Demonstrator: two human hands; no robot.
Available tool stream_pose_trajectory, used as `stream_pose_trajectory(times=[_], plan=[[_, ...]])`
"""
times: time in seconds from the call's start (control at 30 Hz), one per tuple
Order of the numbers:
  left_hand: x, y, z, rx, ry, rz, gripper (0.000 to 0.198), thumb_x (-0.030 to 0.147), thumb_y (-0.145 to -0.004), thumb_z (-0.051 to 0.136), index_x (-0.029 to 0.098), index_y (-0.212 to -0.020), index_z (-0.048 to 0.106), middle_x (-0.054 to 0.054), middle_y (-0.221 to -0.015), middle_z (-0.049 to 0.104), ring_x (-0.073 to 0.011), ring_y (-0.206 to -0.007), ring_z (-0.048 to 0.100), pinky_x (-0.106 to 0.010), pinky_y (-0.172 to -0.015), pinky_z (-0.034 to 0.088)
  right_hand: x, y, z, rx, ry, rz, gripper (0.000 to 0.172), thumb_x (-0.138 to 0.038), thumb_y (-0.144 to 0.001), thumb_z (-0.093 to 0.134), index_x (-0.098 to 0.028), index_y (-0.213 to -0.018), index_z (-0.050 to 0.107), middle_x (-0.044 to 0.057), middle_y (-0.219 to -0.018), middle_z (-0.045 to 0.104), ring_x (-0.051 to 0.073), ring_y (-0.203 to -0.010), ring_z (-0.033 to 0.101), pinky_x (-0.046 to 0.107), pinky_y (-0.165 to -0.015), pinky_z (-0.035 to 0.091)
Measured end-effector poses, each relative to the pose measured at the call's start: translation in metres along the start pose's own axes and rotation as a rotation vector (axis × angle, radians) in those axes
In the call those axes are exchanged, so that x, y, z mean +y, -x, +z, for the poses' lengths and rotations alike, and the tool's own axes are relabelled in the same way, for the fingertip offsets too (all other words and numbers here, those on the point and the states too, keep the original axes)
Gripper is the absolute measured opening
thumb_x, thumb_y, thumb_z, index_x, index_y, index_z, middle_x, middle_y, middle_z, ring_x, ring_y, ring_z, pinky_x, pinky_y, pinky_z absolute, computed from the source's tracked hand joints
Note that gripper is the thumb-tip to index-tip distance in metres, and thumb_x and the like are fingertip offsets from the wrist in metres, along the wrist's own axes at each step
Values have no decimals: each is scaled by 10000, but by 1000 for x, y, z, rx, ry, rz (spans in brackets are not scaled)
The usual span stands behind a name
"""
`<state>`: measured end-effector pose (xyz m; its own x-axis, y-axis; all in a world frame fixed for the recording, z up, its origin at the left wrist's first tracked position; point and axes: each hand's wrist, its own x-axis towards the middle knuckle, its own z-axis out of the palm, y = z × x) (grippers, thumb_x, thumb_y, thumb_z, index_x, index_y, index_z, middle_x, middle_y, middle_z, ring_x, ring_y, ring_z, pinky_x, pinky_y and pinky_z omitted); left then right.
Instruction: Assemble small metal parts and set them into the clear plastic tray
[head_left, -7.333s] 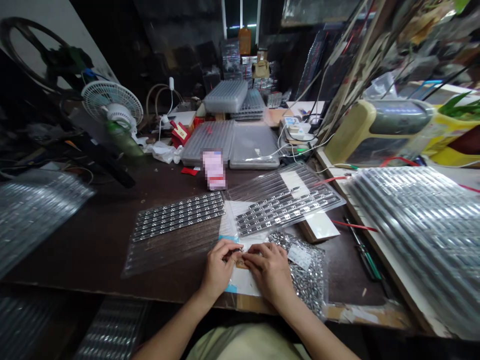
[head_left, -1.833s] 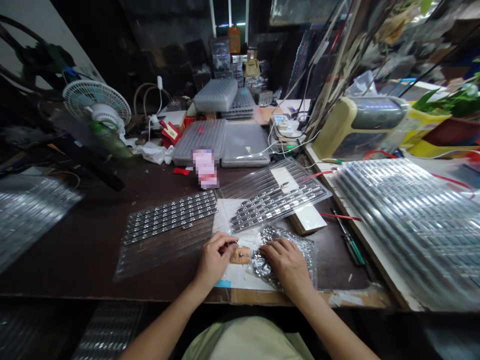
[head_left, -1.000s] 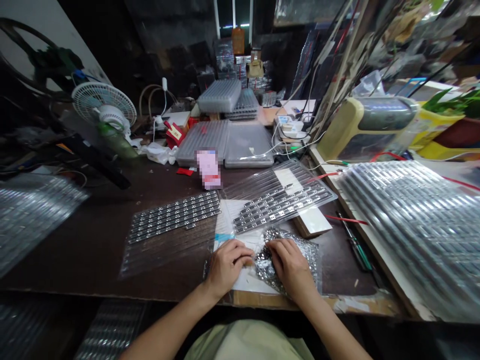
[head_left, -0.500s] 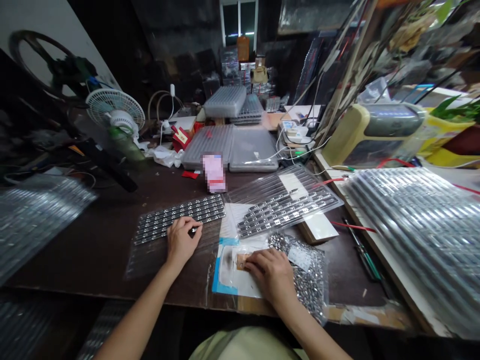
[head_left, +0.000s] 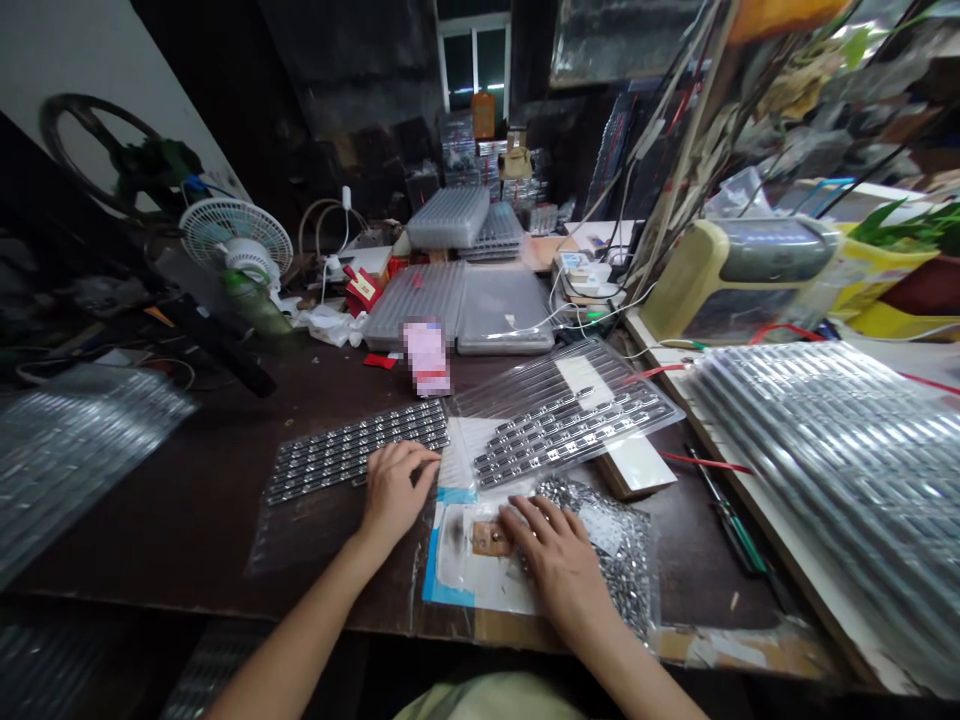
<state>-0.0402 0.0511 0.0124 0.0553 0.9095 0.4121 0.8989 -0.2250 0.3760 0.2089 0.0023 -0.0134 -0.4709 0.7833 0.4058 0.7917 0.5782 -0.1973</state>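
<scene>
My left hand [head_left: 397,487] is over the lower right of a ribbed clear plastic tray [head_left: 262,545] holding rows of dark strips with shiny metal fittings [head_left: 352,445]. Its thumb and forefinger are drawn together at the tray's right edge; what lies between them is hidden. My right hand [head_left: 559,555] rests with fingers apart on a clear bag of small shiny metal parts [head_left: 634,570]. Left of its fingertips, a small brown patch [head_left: 489,538] lies on a white and blue sheet [head_left: 450,570]. A second clear tray [head_left: 517,400] with similar strips leans on a white-topped block [head_left: 641,465].
Stacked clear trays stand at the far left [head_left: 82,450] and right [head_left: 840,440]. Closed plastic cases [head_left: 506,310] sit at the back, beside a white fan [head_left: 238,240]. A green-handled tool [head_left: 742,545] and red strap [head_left: 705,460] lie at the right.
My left hand has slid right along the tray to its right edge. My right hand has drawn back from the brown patch and spread its fingers. The camera view has tilted slightly up.
</scene>
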Motion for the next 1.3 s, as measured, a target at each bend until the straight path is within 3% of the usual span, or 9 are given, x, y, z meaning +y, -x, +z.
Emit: stream_pose_trajectory(times=[0.17,0.37,0.47,0.67,0.83,0.97,1.07,1.17,1.3], plan=[[28,-11,11,-100,41,101,119,226,-847,573,255,-881,683,-14,-907,685,-202,-874,594,-380,-864,347,25,13,-14,-29,95,-77,327,-60,-844,497,-205,-1111,619,41,-1098,658,248,-1037,506,391,-893,337],[-24,9,-20,30,-237,-103,141,339,-829,616,227,-899,667,-42,-933,674,-244,-905,580,-376,-836,345,27,11,-13,-25,-31,-25,176,-108,-883,516,-200,-956,647,31,-908,663,187,-861,527,325,-829,371],[-48,20,-32,-23,-319,-121,137,345,-847,596,235,-815,670,-22,-875,691,-236,-865,589,-373,-829,334,27,10,-10,51,-113,-1,174,-164,-912,499,-222,-937,661,31,-939,658,179,-877,530,315,-807,380],[-61,25,-39,-59,-373,-102,142,280,-874,555,235,-822,679,-23,-887,718,-229,-840,609,-390,-841,314,30,12,-7,109,-165,53,191,-199,-925,475,-201,-974,660,53,-892,663,185,-807,542,320,-730,428],[-32,9,-31,-24,-300,-68,142,261,-880,548,236,-846,684,-29,-901,723,-237,-857,606,-415,-874,297,29,12,-7,130,-199,62,195,-164,-922,465,-183,-1021,632,65,-932,668,194,-843,557,340,-766,457],[22,-17,3,-137,-5,54,115,258,-863,573,249,-846,686,-17,-918,718,-204,-876,607,-388,-880,313,26,10,-9,146,-222,83,152,-182,-921,486,-186,-965,631,51,-876,670,186,-808,558,336,-749,461],[47,-33,27,-179,189,14,49,233,-796,643,224,-769,683,-33,-854,714,-219,-864,603,-417,-914,309,26,10,-9,137,-224,81,159,-174,-922,477,-189,-961,630,54,-885,671,191,-810,559,341,-741,463],[46,-38,33,-177,327,-64,58,211,-772,642,204,-718,661,-38,-785,698,-212,-816,610,-415,-905,354,27,12,-9,131,-230,76,180,-152,-918,472,-188,-1007,624,60,-918,672,196,-830,560,345,-756,467],[24,-22,19,-177,438,-160,181,281,-862,498,177,-913,637,-54,-815,685,-175,-738,641,-309,-709,478,26,11,-11,118,-263,77,157,-180,-920,484,-196,-954,637,53,-897,672,189,-819,556,331,-744,461]])
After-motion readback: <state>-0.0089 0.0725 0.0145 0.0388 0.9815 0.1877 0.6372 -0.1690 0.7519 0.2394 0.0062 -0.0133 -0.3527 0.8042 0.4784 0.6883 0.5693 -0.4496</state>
